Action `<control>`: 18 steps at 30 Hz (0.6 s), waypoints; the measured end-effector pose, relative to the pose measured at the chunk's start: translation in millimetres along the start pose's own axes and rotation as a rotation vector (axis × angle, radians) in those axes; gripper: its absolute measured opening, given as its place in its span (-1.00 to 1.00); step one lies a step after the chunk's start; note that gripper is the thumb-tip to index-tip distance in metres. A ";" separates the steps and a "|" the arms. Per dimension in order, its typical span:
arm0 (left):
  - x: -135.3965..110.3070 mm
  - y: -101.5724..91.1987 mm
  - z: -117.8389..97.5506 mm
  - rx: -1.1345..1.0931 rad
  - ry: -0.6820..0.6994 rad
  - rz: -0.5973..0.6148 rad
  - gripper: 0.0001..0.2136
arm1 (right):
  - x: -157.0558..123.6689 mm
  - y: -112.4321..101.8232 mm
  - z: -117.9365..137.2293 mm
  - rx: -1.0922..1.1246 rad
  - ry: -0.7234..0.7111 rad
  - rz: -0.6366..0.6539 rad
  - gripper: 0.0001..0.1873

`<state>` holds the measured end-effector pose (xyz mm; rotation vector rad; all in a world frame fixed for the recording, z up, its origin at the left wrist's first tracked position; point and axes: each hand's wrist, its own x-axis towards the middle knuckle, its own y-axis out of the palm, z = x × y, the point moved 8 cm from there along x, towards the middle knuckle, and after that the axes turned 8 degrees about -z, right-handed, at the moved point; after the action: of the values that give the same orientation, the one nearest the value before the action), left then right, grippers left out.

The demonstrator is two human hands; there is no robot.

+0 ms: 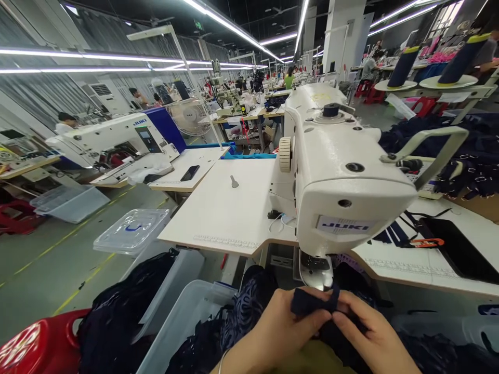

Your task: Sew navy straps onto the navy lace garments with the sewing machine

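Note:
Close below the head of a white JUKI sewing machine (pixel 343 202), both my hands meet over a dark navy fabric piece (pixel 307 304) with a narrow strap on it. My left hand (pixel 278 327) pinches its left part between thumb and fingers. From the other side, my right hand (pixel 362 324) grips the strap and the fabric below it. The thumbs nearly touch. Just in front of my fingertips is the machine's shiny metal sewing arm (pixel 317 272). Part of the fabric hangs down between my hands, and its lower end is hidden.
On the right tabletop lie a black phone (pixel 463 252) and orange-handled snips (pixel 427 242). A small grey metal piece (pixel 234 182) rests on the left tabletop. Plastic bins (pixel 183 311) with navy pieces and a red stool (pixel 39 343) stand at lower left. Thread cones (pixel 404 67) stand at upper right.

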<state>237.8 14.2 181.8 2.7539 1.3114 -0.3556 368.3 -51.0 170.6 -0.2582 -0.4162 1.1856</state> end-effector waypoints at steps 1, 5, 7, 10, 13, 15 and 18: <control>2.4 2.4 -1.2 -0.021 -0.013 0.008 -0.69 | 1.6 -6.7 0.6 -0.014 0.020 -0.036 -0.72; 14.0 -6.4 -8.9 0.148 0.112 -0.142 -0.74 | 15.7 -24.2 -0.1 -0.110 0.066 -0.141 -0.66; 9.3 -23.6 -31.1 0.399 0.431 -0.426 -0.75 | 26.2 -26.3 -3.9 -0.168 0.076 -0.147 -0.66; -20.8 -16.1 -62.1 0.824 1.044 -0.698 -0.74 | 41.3 -23.4 -11.2 -0.206 0.079 -0.115 -0.67; -20.3 14.3 -52.6 1.171 1.260 -0.408 -0.80 | 51.8 -16.9 -15.7 -0.188 0.052 -0.058 -0.68; -10.6 20.5 -38.7 1.293 1.180 -0.248 -0.82 | 55.3 -16.0 -20.0 -0.177 0.053 -0.045 -0.68; -4.3 17.1 -25.9 1.355 1.095 -0.252 -0.80 | 55.8 -22.2 -27.1 -0.135 0.061 -0.088 -0.71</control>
<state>253.0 4.3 207.3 4.1670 2.2145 0.6852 416.5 -6.3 165.3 -0.3878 -0.4504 1.0625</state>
